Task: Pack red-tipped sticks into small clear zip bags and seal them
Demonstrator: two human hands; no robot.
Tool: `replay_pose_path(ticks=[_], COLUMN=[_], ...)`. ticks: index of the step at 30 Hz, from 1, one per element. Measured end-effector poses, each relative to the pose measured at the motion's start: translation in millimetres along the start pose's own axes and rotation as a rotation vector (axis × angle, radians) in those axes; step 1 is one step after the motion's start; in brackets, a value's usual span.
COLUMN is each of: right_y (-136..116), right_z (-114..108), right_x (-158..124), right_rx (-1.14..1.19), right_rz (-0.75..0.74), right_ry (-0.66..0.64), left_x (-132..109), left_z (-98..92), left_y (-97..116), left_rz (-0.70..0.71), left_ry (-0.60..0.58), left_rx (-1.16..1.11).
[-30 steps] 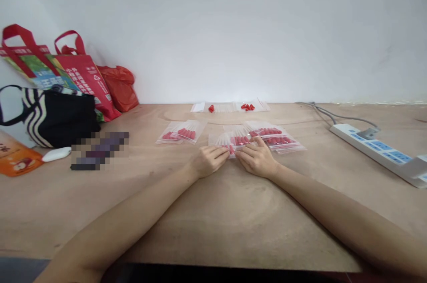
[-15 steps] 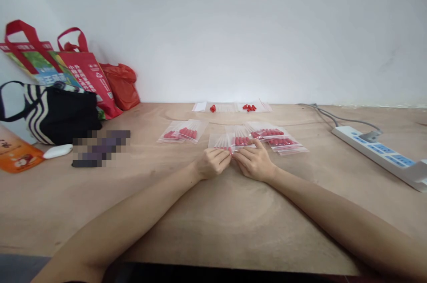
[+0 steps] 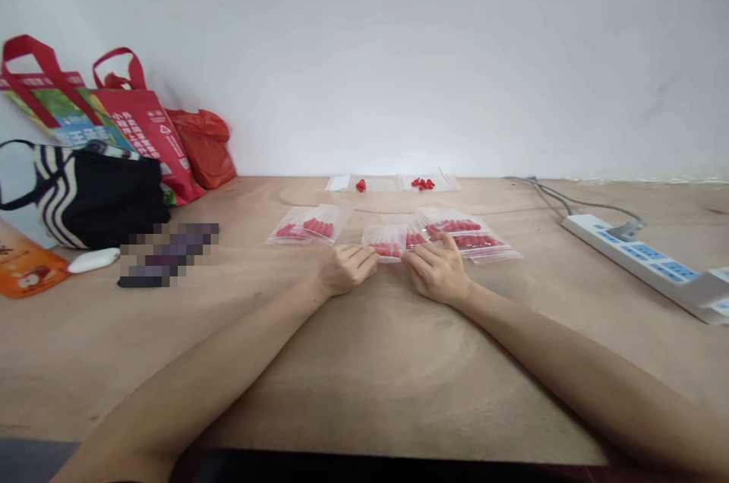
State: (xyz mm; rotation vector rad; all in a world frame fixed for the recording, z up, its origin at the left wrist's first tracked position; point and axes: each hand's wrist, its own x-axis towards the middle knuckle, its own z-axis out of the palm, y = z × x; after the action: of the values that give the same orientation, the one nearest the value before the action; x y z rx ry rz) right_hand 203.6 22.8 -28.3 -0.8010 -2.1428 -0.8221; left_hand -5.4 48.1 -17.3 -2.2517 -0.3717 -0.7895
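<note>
A clear zip bag (image 3: 389, 258) lies between my hands, holding several droppers with red rubber bulbs and thin clear tubes. My left hand (image 3: 349, 269) is closed, its fingertips pinching the near left corner of that bag. Curled at the near right corner, my right hand (image 3: 437, 270) grips the same edge, its index finger bent upward. The bulbs point toward me, the tubes away. Just behind and to the right, partly covered by my right hand, more filled bags (image 3: 484, 242) overlap. Two filled bags (image 3: 320, 225) rest to the left, beyond my left hand.
Along the wall lie loose red bulbs (image 3: 423, 184) and clear tubes (image 3: 384, 184) on plastic bags. A white power strip (image 3: 643, 259) with a grey cable is on the right. Shopping bags (image 3: 153, 134), a black striped bag (image 3: 105, 194), an orange packet (image 3: 28, 270) and a white object (image 3: 94, 260) stand left.
My hands have moved apart along the bag's near edge, the left one going left, so more of the bag and its red bulbs shows between them. The view shifted slightly.
</note>
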Motion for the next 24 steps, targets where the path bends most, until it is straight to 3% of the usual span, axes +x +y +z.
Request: replay_pose_path(ticks=[24], right_y=[16.7], right_z=[-0.4], right_x=[-13.5], right_rx=[0.017], right_rz=[0.066], right_ry=[0.026], left_x=[-9.7], left_z=[-4.3], left_y=[-12.7], left_rz=[-0.077], left_ry=[0.018], left_rx=[0.022])
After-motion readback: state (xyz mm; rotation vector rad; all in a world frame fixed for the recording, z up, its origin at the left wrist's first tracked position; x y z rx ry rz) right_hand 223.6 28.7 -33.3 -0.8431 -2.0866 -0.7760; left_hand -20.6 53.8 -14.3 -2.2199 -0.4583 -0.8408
